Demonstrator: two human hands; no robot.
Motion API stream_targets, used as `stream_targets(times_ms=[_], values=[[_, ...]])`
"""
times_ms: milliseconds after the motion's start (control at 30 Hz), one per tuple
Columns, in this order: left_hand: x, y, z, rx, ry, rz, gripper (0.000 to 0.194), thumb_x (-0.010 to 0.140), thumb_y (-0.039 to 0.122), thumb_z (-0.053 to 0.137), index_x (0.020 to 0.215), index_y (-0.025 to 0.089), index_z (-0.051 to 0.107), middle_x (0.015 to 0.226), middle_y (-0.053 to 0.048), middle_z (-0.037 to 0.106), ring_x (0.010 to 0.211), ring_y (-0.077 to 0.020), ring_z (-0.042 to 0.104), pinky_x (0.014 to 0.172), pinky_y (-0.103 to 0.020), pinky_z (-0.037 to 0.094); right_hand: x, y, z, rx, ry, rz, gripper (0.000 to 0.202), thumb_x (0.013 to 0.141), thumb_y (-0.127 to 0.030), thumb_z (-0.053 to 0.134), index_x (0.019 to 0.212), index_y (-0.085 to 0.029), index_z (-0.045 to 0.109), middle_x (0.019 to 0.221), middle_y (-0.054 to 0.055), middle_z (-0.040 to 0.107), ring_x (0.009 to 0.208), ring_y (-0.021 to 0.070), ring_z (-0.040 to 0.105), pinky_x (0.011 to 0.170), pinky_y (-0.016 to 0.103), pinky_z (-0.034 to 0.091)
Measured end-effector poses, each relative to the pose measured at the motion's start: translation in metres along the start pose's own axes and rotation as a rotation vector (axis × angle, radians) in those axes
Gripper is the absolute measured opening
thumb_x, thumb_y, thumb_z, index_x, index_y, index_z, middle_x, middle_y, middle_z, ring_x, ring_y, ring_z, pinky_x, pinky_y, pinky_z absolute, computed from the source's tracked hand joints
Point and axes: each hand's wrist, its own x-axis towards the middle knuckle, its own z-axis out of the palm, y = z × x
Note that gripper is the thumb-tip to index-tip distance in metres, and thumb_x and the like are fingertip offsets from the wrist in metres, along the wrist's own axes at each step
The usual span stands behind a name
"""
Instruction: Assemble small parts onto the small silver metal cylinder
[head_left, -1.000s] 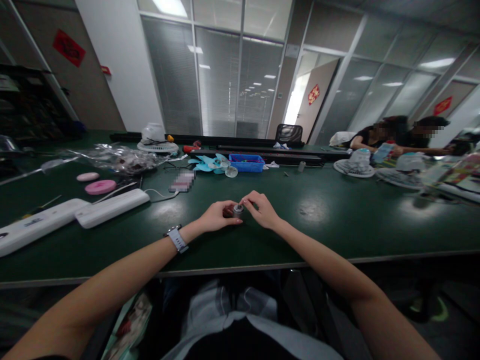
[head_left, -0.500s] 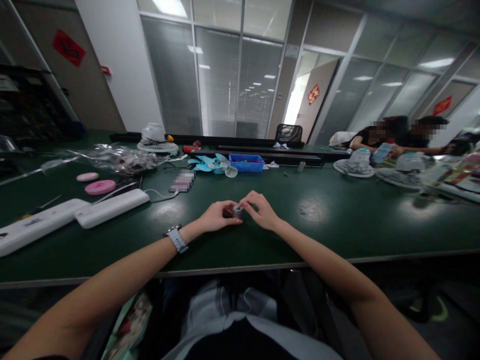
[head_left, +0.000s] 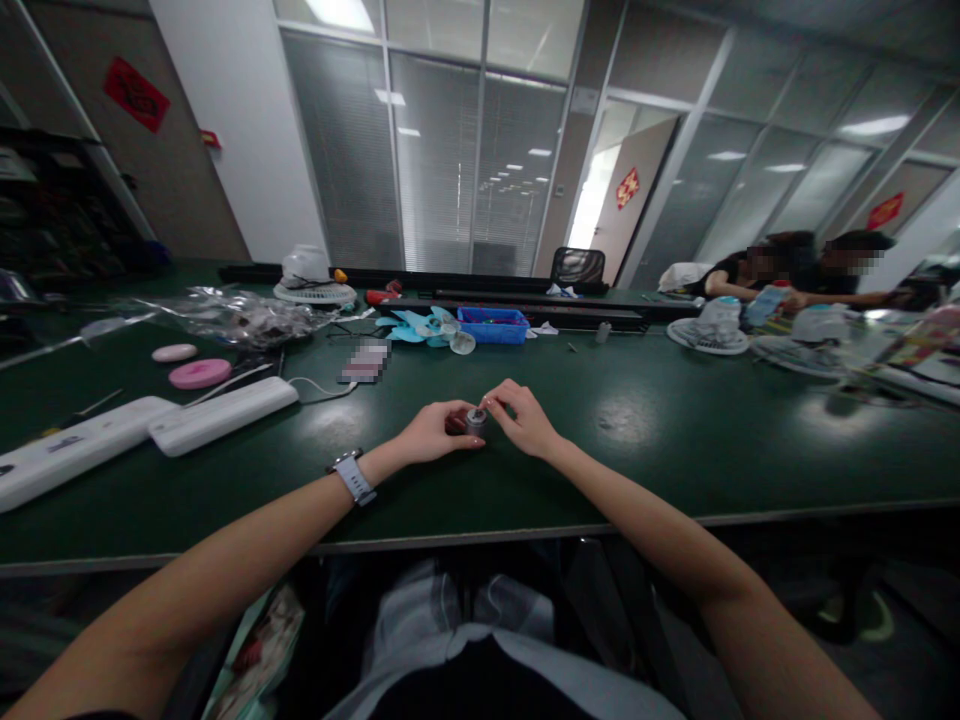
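From my remote seat I see the small cylinder (head_left: 475, 425) between the left hand (head_left: 431, 434) and the right hand (head_left: 529, 422), near the table's (head_left: 480, 505) front edge. Left lie power strips (head_left: 225, 418), two discs (head_left: 201, 374) behind them; farther back, fan blades (head_left: 420, 327) sit left of a bin (head_left: 495, 334).

Cyl. (head_left: 475, 424) gry, tbl (head_left: 697, 440) dk grn, bin (head_left: 492, 328) blu, fan blades (head_left: 412, 328) lt blu, disc (head_left: 200, 374) pink.
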Motion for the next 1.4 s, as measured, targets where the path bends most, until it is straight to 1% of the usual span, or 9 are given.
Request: stream_targets(times_ms=[333, 533, 700, 867, 1167, 1267, 1333, 1400], values=[[0.0005, -0.0013, 0.0005, -0.007, 0.001, -0.006, 0.049, 0.067, 0.038, 0.074, 0.107, 0.015, 0.06, 0.095, -0.007, 0.068, 0.083, -0.019, 0.065, 0.076, -0.033, 0.052, -0.0006, -0.0017, -0.0022, 0.055, 0.015, -0.035, 0.023, 0.094, -0.03, 0.043, 0.086, -0.019, 0.062, 0.084, 0.004, 0.061, 0.084, 0.0165, 0.054, 0.08, 0.032, 0.037], [-0.0001, -0.0002, -0.0002, -0.006, 0.001, -0.001, 0.049, 0.067, 0.039, 0.074, 0.107, 0.014, 0.061, 0.096, -0.008, 0.069, 0.083, -0.0191, 0.065, 0.077, -0.033, 0.052, -0.0001, -0.0051, -0.0017, 0.047, -0.029, -0.056, 0.024, 0.095, -0.03, 0.043, 0.094, -0.02, 0.065, 0.087, 0.004, 0.061, 0.084, 0.0158, 0.054, 0.081, 0.032, 0.036], [-0.0006, 0.0006, -0.0003, -0.003, -0.006, 0.001, 0.05, 0.067, 0.039, 0.074, 0.109, 0.015, 0.06, 0.099, -0.008, 0.068, 0.085, -0.0197, 0.065, 0.078, -0.034, 0.052, 0.0008, -0.0036, -0.0001, 0.025, -0.04, -0.028, 0.026, 0.095, -0.031, 0.041, 0.098, -0.02, 0.064, 0.089, 0.004, 0.062, 0.084, 0.0155, 0.053, 0.079, 0.031, 0.035], [-0.0007, 0.0012, 0.0, 0.003, 0.001, -0.004, 0.051, 0.067, 0.04, 0.074, 0.109, 0.015, 0.06, 0.099, -0.009, 0.068, 0.085, -0.0203, 0.065, 0.078, -0.035, 0.052, 0.0006, -0.0024, 0.0001, 0.007, -0.019, -0.006, 0.022, 0.093, -0.032, 0.045, 0.093, -0.019, 0.062, 0.085, 0.003, 0.061, 0.079, 0.0149, 0.053, 0.077, 0.03, 0.035], [-0.0001, -0.0005, 0.0, 0.018, -0.001, -0.002, 0.051, 0.067, 0.04, 0.074, 0.109, 0.015, 0.06, 0.099, -0.008, 0.068, 0.086, -0.0203, 0.065, 0.079, -0.035, 0.052, 0.0008, -0.0026, -0.0007, 0.027, 0.027, 0.013, 0.022, 0.092, -0.033, 0.048, 0.083, -0.018, 0.062, 0.08, 0.002, 0.06, 0.075, 0.0145, 0.053, 0.076, 0.03, 0.036], [-0.0004, 0.0001, 0.0, 0.021, 0.003, -0.002, 0.051, 0.067, 0.04, 0.074, 0.108, 0.014, 0.06, 0.098, -0.009, 0.068, 0.085, -0.0201, 0.065, 0.078, -0.035, 0.052, 0.0006, -0.0044, -0.0016, 0.05, 0.043, 0.006, 0.019, 0.09, -0.034, 0.052, 0.091, -0.019, 0.064, 0.081, 0.002, 0.059, 0.074, 0.0136, 0.053, 0.076, 0.03, 0.037], [-0.0008, 0.0006, -0.0003, 0.032, 0.008, 0.0, 0.049, 0.067, 0.041, 0.074, 0.106, 0.014, 0.061, 0.095, -0.008, 0.069, 0.084, -0.02, 0.065, 0.077, -0.035, 0.052, 0.0003, -0.0052, -0.0017, 0.046, 0.023, -0.003, 0.02, 0.088, -0.035, 0.055, 0.097, -0.021, 0.066, 0.082, 0.002, 0.058, 0.074, 0.0133, 0.053, 0.075, 0.03, 0.037], [-0.0012, 0.0014, -0.0006, 0.049, 0.01, 0.005, 0.048, 0.068, 0.041, 0.073, 0.105, 0.014, 0.061, 0.094, -0.008, 0.069, 0.084, -0.02, 0.065, 0.077, -0.034, 0.052, 0.0002, -0.0055, -0.001, 0.033, -0.001, -0.006, 0.021, 0.087, -0.036, 0.057, 0.098, -0.022, 0.068, 0.081, 0.002, 0.056, 0.075, 0.0134, 0.053, 0.075, 0.03, 0.037]])
